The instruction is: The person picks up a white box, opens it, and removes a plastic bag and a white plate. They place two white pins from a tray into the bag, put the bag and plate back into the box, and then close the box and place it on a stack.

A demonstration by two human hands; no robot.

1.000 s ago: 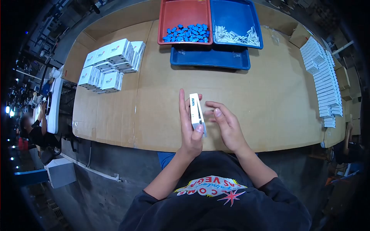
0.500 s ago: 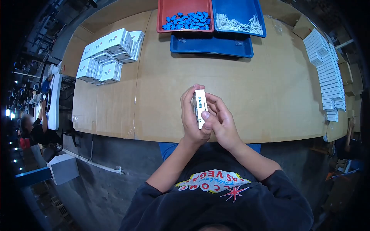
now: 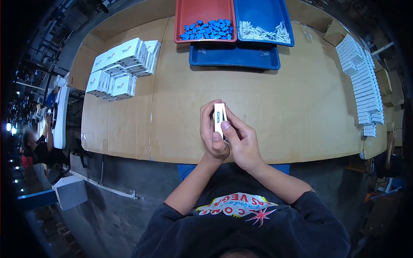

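A small white box (image 3: 219, 115) with dark green lettering on its narrow side stands between my two hands, over the front middle of the table. My left hand (image 3: 208, 133) wraps its left side, thumb bent across the near end. From the right, my right hand (image 3: 243, 141) closes around it, with the thumb against the lettered side's right edge. A dark gap shows along that edge under the thumb. The box's broad faces and most of my fingertips are hidden.
White boxes (image 3: 122, 86) are stacked at left; smaller white boxes (image 3: 367, 90) line the right edge. At the back, a red tray (image 3: 204, 10) holds blue pieces, a blue tray (image 3: 260, 10) white sticks. Another blue tray (image 3: 234, 58) sits before them. Co-workers (image 3: 41, 144) are at both sides.
The box has turned more upright and shifted slightly left. My left thumb now lies on its near end, and my right thumb has moved up along its edge. The view has tilted slightly.
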